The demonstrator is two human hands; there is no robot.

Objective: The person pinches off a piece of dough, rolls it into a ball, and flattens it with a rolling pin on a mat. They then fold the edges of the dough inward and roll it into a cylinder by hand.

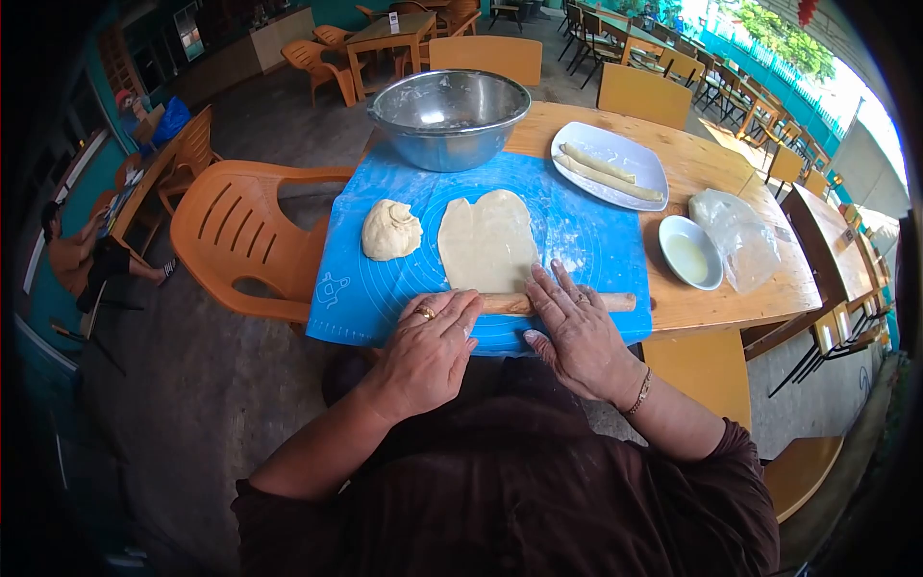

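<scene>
A flattened sheet of pale dough (488, 240) lies on the blue mat (346, 279). Across its near edge rests a wooden rolling pin (508, 305). My left hand (428, 346) lies over the pin's left end, fingers stretched forward. On the right part of the pin, my right hand (582, 337) rests flat with its fingers spread and flour on them; the pin's right end sticks out beyond it. A lump of dough (391, 231) sits on the mat left of the sheet.
Behind the mat's far edge stands a steel bowl (450, 115). To the right are a white plate (615, 144) with rolled dough strips, a small bowl (690, 253) of liquid and a plastic bag (735, 236). An orange chair (240, 231) is at left; a person (77, 250) sits farther off.
</scene>
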